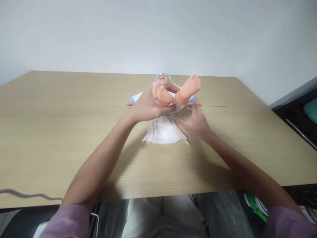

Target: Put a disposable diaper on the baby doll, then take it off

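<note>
A baby doll [188, 89] lies on its back on the table, its head at the far side and its bare feet raised toward me. It wears a white cap with lettering and a white top with blue cuffs. My left hand [150, 105] is closed around the doll's legs, holding them up. Beneath its bottom a white diaper [165, 130] lies spread, its wide end toward me. Beside the diaper's right edge is my right hand [195, 122], thumb and fingers apart. The thumb tip is at the diaper; the other fingertips are near the doll's side and partly hidden.
The wooden table [74, 142] has a seam running across it, and a pale wall stands behind. A cable [29, 194] crosses its near left edge. A dark open case or shelf [297, 112] stands at the right. A green and white item [256, 206] sits below the near edge.
</note>
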A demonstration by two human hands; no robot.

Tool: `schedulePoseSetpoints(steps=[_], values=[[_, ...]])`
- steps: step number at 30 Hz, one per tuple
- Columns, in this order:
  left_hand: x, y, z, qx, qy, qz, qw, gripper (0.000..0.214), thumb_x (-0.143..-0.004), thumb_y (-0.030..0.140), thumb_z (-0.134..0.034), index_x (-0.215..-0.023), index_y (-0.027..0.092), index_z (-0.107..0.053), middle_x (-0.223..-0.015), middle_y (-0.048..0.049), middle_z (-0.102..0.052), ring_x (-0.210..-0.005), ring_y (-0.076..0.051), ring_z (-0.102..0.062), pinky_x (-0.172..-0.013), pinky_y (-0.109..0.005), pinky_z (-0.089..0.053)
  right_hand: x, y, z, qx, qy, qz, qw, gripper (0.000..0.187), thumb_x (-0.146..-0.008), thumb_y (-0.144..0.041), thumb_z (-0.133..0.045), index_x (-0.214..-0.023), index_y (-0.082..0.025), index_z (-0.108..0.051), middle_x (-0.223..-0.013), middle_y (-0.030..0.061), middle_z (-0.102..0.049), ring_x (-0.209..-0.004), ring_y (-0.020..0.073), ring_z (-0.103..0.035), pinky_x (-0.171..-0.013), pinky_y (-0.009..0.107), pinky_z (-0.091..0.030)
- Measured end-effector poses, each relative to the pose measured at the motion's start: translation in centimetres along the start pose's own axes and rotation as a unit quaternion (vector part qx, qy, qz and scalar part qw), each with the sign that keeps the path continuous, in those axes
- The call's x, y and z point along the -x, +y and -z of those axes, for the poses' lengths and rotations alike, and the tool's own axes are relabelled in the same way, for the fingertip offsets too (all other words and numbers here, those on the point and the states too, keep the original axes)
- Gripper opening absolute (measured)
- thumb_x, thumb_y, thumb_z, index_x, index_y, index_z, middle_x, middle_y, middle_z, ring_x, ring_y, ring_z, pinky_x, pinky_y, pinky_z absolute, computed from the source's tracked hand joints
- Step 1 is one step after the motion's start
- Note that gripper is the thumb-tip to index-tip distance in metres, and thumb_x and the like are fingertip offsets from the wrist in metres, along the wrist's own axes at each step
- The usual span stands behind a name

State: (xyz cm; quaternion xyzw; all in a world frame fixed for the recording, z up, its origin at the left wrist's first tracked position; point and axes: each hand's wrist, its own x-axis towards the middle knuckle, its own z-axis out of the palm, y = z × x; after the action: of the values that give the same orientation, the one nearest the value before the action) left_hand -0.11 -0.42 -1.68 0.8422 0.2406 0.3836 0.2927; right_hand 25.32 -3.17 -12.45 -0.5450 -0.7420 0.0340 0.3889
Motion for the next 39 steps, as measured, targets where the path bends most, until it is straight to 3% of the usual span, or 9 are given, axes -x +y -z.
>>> schedulePoseSetpoints(steps=[3, 8, 12, 16, 22, 25, 31, 35, 39], values=[[1.2, 0.3, -1.4, 0.005, -0.005, 0.024, 1.000, 0.032, -0.090, 0.026, -0.085, -0.121, 0.023, -0.079, -0.119, -0.0044, -0.082, -0.112, -0.025, -0.077, -0.095, -0.039, -0.060, 0.7, -1.8, 0.7, -0.066, 0.031, 0.031, 0.997, 0.068, -0.096, -0.052, -0.083, -0.152, -0.026, -0.054, -0.151, 0.0151, -0.069, -0.142, 0.0380, -0.066, -0.117, 0.062, -0.058], [3.6, 0.2, -2.0, -0.031, -0.010, 0.024, 0.999, 0.038, -0.093, 0.036, -0.084, -0.129, 0.026, -0.079, -0.132, -0.0061, -0.080, -0.120, -0.025, -0.075, -0.107, -0.042, -0.059, 0.5, -2.7, 2.2, -0.137, -0.050, 0.135, 0.980, 0.056, -0.105, -0.036, -0.070, -0.158, -0.021, -0.057, -0.165, 0.0153, -0.063, -0.154, 0.0332, -0.060, -0.126, 0.053, -0.055], [7.0, -2.2, 0.1, -0.092, -0.039, -0.016, 0.995, 0.039, -0.099, 0.042, -0.082, -0.134, 0.026, -0.078, -0.132, -0.0062, -0.081, -0.124, -0.025, -0.074, -0.113, -0.047, -0.058, 1.2, -0.2, 3.6, -0.101, -0.128, 0.150, 0.975, 0.036, -0.112, -0.033, -0.056, -0.142, -0.024, -0.073, -0.156, 0.0093, -0.070, -0.150, 0.0293, -0.064, -0.128, 0.051, -0.053], [11.1, -5.8, 1.7, -0.130, -0.102, -0.071, 0.984, 0.029, -0.104, 0.034, -0.075, -0.132, 0.027, -0.078, -0.138, -0.0061, -0.080, -0.143, -0.028, -0.067, -0.126, -0.054, -0.054, 2.5, 3.1, 3.0, -0.046, -0.180, 0.196, 0.963, 0.042, -0.115, -0.029, -0.039, -0.119, -0.028, -0.080, -0.142, 0.0046, -0.079, -0.152, 0.0269, -0.064, -0.128, 0.053, -0.052], [14.0, -8.6, 0.8, -0.167, -0.117, -0.117, 0.972, 0.049, -0.103, 0.029, -0.076, -0.151, 0.031, -0.068, -0.154, -0.0068, -0.074, -0.160, -0.032, -0.055, -0.133, -0.059, -0.050, 3.6, 5.9, 0.8, -0.033, -0.123, 0.333, 0.934, 0.032, -0.113, -0.016, -0.045, -0.124, -0.026, -0.074, -0.144, 0.0061, -0.079, -0.150, 0.0275, -0.066, -0.116, 0.048, -0.058], [14.2, -8.7, 0.8, -0.191, -0.156, -0.110, 0.963, 0.063, -0.100, 0.017, -0.069, -0.160, 0.035, -0.061, -0.164, -0.0046, -0.067, -0.165, -0.034, -0.047, -0.131, -0.061, -0.051, 3.8, 5.9, 0.7, -0.018, -0.120, 0.336, 0.934, 0.033, -0.111, -0.011, -0.047, -0.128, -0.027, -0.071, -0.148, 0.0065, -0.077, -0.152, 0.0276, -0.065, -0.117, 0.048, -0.057], [14.3, -7.8, 1.4, -0.202, -0.198, -0.069, 0.957, 0.101, -0.081, -0.007, -0.057, -0.170, 0.040, -0.048, -0.173, -0.0001, -0.058, -0.169, -0.033, -0.042, -0.135, -0.066, -0.045, 3.9, 5.6, 0.9, -0.023, -0.133, 0.323, 0.937, 0.041, -0.104, -0.004, -0.048, -0.128, -0.029, -0.072, -0.148, 0.0050, -0.076, -0.151, 0.0281, -0.065, -0.118, 0.050, -0.058], [14.4, -7.3, 1.5, -0.197, -0.208, -0.054, 0.957, 0.098, -0.086, -0.006, -0.060, -0.171, 0.040, -0.046, -0.174, -0.0007, -0.056, -0.171, -0.032, -0.039, -0.135, -0.067, -0.045, 3.9, 5.5, 1.2, -0.062, -0.153, 0.303, 0.939, 0.051, -0.101, 0.000, -0.044, -0.130, -0.029, -0.073, -0.149, 0.0048, -0.075, -0.152, 0.0270, -0.064, -0.122, 0.051, -0.057], [14.5, -7.3, 1.4, -0.189, -0.207, -0.048, 0.959, 0.083, -0.097, 0.002, -0.063, -0.169, 0.040, -0.050, -0.173, -0.0013, -0.058, -0.171, -0.032, -0.040, -0.136, -0.066, -0.045, 3.7, 5.3, 2.0, -0.120, -0.199, 0.260, 0.937, 0.048, -0.108, -0.007, -0.044, -0.136, -0.032, -0.075, -0.152, 0.0051, -0.074, -0.154, 0.0256, -0.062, -0.127, 0.050, -0.054]])
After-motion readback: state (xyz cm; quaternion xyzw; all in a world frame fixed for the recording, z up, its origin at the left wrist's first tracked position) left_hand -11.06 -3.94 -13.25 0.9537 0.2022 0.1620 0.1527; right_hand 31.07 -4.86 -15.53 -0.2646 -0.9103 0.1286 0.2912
